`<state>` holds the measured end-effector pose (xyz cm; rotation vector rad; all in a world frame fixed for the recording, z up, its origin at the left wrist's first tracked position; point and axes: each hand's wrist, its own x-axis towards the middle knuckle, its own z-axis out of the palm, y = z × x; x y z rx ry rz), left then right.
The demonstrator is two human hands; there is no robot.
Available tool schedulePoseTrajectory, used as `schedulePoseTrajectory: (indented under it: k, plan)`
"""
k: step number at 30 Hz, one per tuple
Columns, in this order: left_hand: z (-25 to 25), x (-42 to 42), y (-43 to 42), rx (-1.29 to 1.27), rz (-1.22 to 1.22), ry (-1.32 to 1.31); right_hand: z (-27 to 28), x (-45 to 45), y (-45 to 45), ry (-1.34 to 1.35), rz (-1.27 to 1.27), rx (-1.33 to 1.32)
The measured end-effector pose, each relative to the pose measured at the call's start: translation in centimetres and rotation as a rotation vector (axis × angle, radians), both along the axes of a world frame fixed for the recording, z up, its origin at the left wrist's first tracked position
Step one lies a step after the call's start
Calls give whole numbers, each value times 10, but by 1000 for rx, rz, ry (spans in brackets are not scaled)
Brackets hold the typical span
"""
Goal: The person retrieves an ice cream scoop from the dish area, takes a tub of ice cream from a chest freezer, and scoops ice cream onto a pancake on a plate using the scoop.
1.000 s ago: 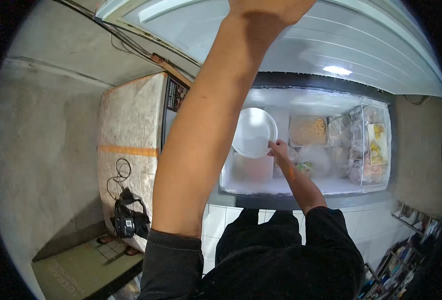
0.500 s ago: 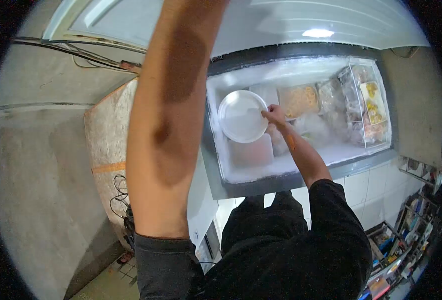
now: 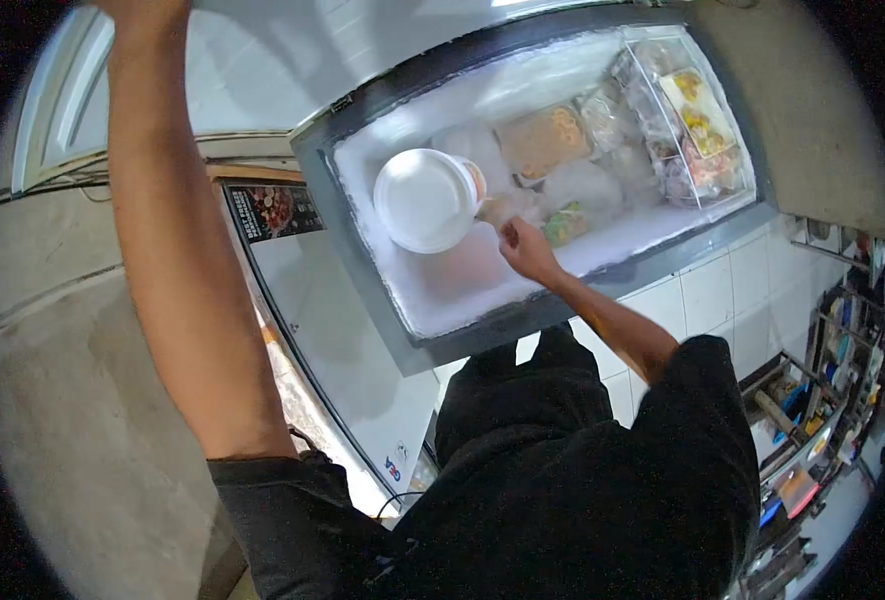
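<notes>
Change: right hand has slipped off the rim of the round white tub. Half a second ago the fingertips were at its edge; now the fingers sit just beside it, curled in, tips drawn together. Can't tell if they're pinching anything; a blur sits between them and the tub. Tub is in the freezer, left of the right fingers, apart or nearly so. A strip of its orange-marked side shows now where it was mostly top face; tilt or camera shift, can't say.

Meaning: rim contact looks lost, so I'd treat the tub as not firmly gripped from that side.

Left hand is up at the raised lid, mostly cut off by the frame; finger state can't be told.

Around the right fingers: green-marked bag just to their right, bag of orange rings beyond them, wire basket well off to the right.
</notes>
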<state>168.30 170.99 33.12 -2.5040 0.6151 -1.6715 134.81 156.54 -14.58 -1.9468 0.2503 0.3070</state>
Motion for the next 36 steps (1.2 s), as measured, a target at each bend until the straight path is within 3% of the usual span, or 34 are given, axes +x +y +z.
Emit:
schedulePoseTrajectory:
  k: [2,4,7,9,11,12,13,14,15,16,18,21,23,24,26,30,36]
  plan:
    - [0,-1,0,-25,-61,20,49,-40,-19,-127,-32,68]
    - [-1,1,-1,-12,0,45,75,-82,-40,-230,-102,-29]
    - [7,20,17,-12,9,57,102,-137,-71,-276,-161,-170]
    - [3,25,21,5,41,55,114,-174,-96,-227,-336,-180]
    - [6,11,13,-1,147,68,106,-216,-118,-73,-456,-199]
    - [7,20,20,1,51,69,95,-239,-133,23,-464,-250]
    - [7,31,27,-20,68,121,58,-274,-147,142,-456,-342]
    - [2,31,26,9,24,-21,24,-309,-161,289,-448,-348]
    - [2,33,29,-20,21,58,-14,-343,-176,401,-151,-572]
    - [2,41,36,33,95,72,-21,-374,-189,383,-233,-411]
    - [9,11,11,76,245,138,0,-408,-208,595,-330,-301]
    - [10,-4,5,1,351,229,-3,-472,-211,621,-625,-319]
    - [-8,37,28,-195,16,321,-10,-512,-212,708,-796,-374]
    - [-3,27,18,-204,-13,307,-31,-535,-205,721,-883,-451]
    - [14,-10,-4,-16,405,203,-18,-562,-203,773,-949,-285]
    - [13,-5,-7,-45,392,241,-41,-593,-179,836,-1096,77]
    - [4,3,-5,-63,410,209,-43,-558,-142,699,-1128,189]
